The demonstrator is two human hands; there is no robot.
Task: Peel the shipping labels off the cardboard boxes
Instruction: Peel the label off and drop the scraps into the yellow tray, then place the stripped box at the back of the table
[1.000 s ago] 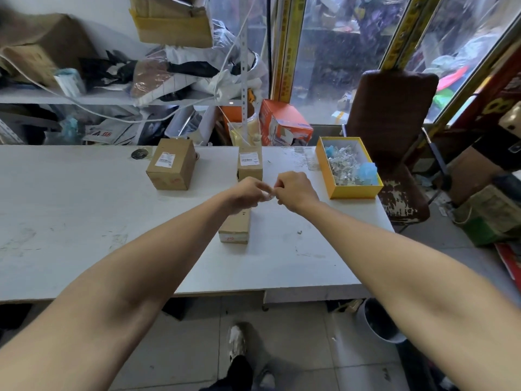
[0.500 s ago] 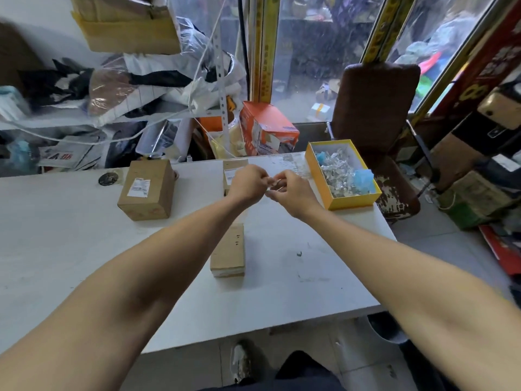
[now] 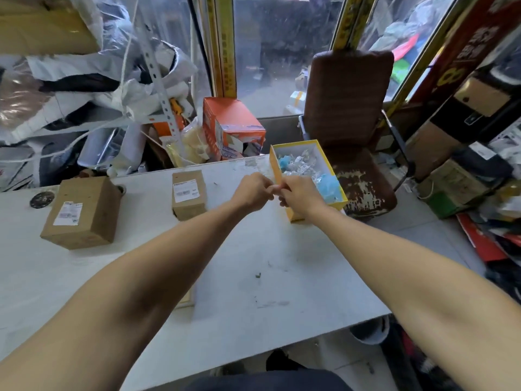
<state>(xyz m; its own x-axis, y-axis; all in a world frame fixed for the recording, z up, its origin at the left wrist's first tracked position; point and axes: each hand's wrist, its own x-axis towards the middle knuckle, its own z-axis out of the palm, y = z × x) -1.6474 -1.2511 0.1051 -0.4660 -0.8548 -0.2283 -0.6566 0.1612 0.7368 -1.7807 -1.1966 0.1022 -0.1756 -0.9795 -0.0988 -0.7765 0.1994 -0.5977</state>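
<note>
My left hand and my right hand meet fingertip to fingertip above the table, just left of the yellow box. Both pinch a small pale scrap that is too small to make out. A cardboard box with a white shipping label stands at the left. A smaller cardboard box with its own label stands left of my hands. My left forearm hides nearly all of a third flat box.
The yellow box holds crumpled clear and blue scraps. An orange carton and a cluttered shelf lie behind the white table. A worn brown chair stands at the table's right end, and a dark disc lies far left.
My joined hands have moved right, away from the middle box and up to the yellow box's near wall. The boxes on the table have not moved.
</note>
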